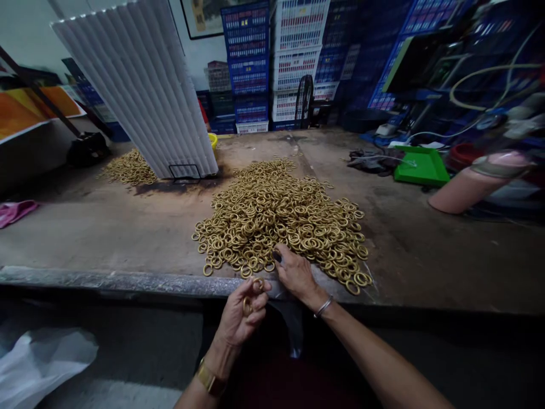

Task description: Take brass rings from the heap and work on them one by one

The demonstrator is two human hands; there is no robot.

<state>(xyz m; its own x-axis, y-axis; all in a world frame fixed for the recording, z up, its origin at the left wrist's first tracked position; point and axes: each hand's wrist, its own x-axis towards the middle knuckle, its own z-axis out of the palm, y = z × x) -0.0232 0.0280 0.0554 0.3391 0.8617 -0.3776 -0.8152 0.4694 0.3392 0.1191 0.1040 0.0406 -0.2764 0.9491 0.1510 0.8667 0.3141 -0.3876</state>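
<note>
A wide heap of brass-coloured rings (272, 210) lies on the worktable (140, 238) in front of me. Just off the table's near edge, my left hand (238, 318) is turned palm up, its fingers curled around a few metal rings (247, 307). One of those rings is pinched near the fingertips. My right hand (297, 274) reaches to the near edge of the heap with bent fingers. Something small and dark (277, 256) shows at its fingers; I cannot tell what it is, and the fingertips are partly hidden.
Behind the heap, a pale corrugated panel (145, 85) stands tilted beside a smaller ring pile (130, 167). To the right are a green tray (420, 166) and a pink cylinder (472, 184). Stacked blue crates (247, 62) and white crates (298, 28) line the back.
</note>
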